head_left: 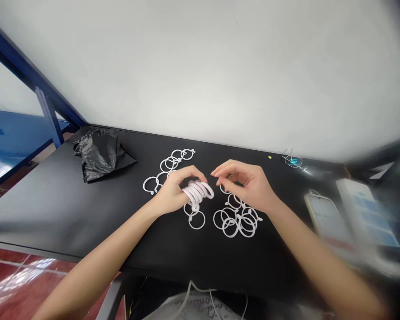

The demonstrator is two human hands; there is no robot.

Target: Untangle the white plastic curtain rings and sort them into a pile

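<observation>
My left hand point(175, 190) is closed around a bunched stack of white plastic curtain rings point(196, 192), held just above the black table. Opposite it, my right hand point(248, 181) hovers with curled fingers, a small gap between thumb and fingertips and nothing visible in them. Under and in front of my right hand lies a loose pile of white rings point(238, 221) with small eyelets. Two more rings point(197, 228) lie below the held stack, partly covered by it. Behind my left hand, a straggling row of rings point(173, 161) is partly hidden by that hand.
A crumpled black plastic bag point(102, 153) sits at the table's back left. On the right are a phone point(326, 213), a blurred white and blue box point(368, 211) and a coil of thin wire point(293, 161). A white wall rises behind the table point(120, 222).
</observation>
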